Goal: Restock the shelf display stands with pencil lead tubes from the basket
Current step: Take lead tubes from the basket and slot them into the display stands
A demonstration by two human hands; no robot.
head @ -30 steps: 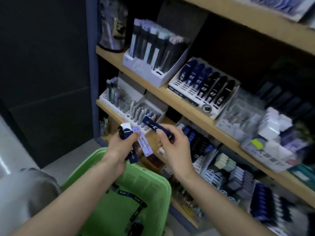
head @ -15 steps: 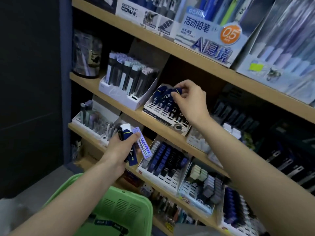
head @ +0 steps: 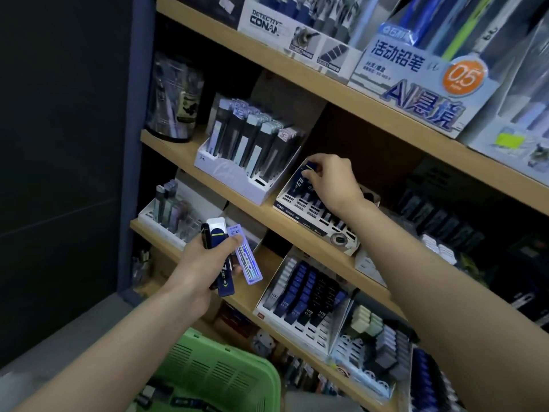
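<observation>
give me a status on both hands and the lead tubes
Right hand pinching a dark blue lead tube at the white display stand. Left hand gripping spare tubes. Nothing blocking the stand.

Right hand point(head: 332, 182) pinches a blue tube point(head: 309, 167); left hand point(head: 202, 263) grips tubes point(head: 226, 282).

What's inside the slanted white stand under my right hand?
In the stand, dark blue lead tubes fill the back-left rows, and the front slots look empty. The right hand pinches one tube at the top and hides the rows beneath it.
</observation>
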